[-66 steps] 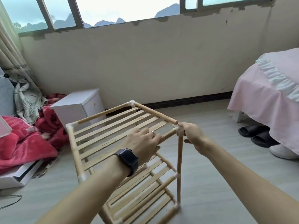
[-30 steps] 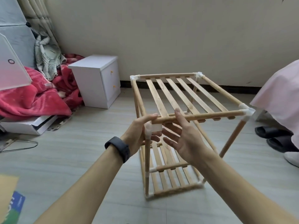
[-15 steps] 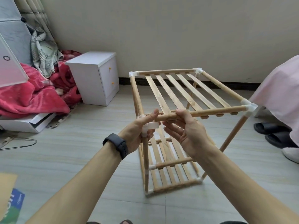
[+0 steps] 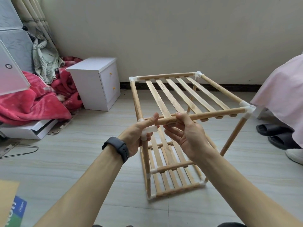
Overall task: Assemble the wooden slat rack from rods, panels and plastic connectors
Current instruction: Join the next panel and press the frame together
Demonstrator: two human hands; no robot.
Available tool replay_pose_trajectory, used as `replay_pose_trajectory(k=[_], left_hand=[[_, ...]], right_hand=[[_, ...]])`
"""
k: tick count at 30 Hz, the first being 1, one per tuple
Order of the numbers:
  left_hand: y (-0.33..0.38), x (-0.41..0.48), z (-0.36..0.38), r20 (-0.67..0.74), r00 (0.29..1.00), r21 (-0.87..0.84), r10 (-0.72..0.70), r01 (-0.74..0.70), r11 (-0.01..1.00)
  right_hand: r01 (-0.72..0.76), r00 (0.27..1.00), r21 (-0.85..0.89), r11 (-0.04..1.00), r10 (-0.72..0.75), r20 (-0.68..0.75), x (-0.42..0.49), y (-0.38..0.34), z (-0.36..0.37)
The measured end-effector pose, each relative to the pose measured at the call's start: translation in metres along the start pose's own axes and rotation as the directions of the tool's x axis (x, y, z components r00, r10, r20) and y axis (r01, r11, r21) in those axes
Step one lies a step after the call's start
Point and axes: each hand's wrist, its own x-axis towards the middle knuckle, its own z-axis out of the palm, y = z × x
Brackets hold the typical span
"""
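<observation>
The wooden slat rack [image 4: 182,97] stands on the floor, with a top slat shelf and two lower shelves joined by white plastic connectors. My left hand [image 4: 139,135], with a black watch on its wrist, grips the near-left corner connector [image 4: 148,130] atop the front-left upright, thumb lying on the front top rod [image 4: 205,115]. My right hand [image 4: 188,136] pinches that rod just right of the corner, thumb on top and fingers underneath. The rod's left end sits above the connector's side socket, not inside it.
A white bedside cabinet [image 4: 96,82] stands left of the rack by the wall. Red blankets [image 4: 32,100] and a flat white box [image 4: 29,130] lie at far left. A pink-covered bed [image 4: 282,94] and black slippers [image 4: 275,133] are on the right. A cardboard box [image 4: 9,205] sits at bottom left.
The view dropped from the window to the rack, and my hands moved to the near-left corner. My right hand went from open beside the front rod to pinching it.
</observation>
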Motion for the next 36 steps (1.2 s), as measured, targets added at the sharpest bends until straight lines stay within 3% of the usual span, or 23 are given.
replay_pose_trajectory(k=[7,10,13,21,26,30,36], left_hand=[[-0.003,-0.003,-0.012,0.095,0.99,0.07,-0.104,0.097,0.993],[-0.001,-0.005,-0.012,0.118,0.988,0.023,-0.102,0.1,0.995],[0.003,-0.006,-0.007,0.092,0.991,-0.04,-0.099,0.103,0.994],[0.002,-0.005,-0.004,0.018,1.0,0.069,-0.024,0.023,0.997],[0.0,-0.006,0.002,-0.005,0.997,0.004,-0.072,0.072,0.997],[-0.001,-0.007,0.014,-0.074,0.997,-0.166,-0.02,0.007,0.986],[-0.003,-0.005,0.024,-0.199,0.98,-0.213,-0.018,-0.026,0.977]], right_hand=[[0.016,1.0,-0.015,1.0,-0.015,0.005,0.0,0.0,-0.004],[0.014,1.0,-0.023,1.0,-0.014,0.012,0.001,0.001,-0.007],[0.01,1.0,-0.029,1.0,-0.009,0.005,0.002,0.002,-0.01],[-0.022,0.999,-0.013,1.0,0.023,0.04,0.002,0.004,-0.013],[-0.051,0.997,-0.018,0.999,0.052,0.055,0.0,0.002,-0.014],[-0.07,0.996,-0.024,0.997,0.072,0.061,-0.003,0.0,-0.014],[-0.118,0.991,-0.004,0.993,0.118,0.057,-0.006,0.003,-0.007]])
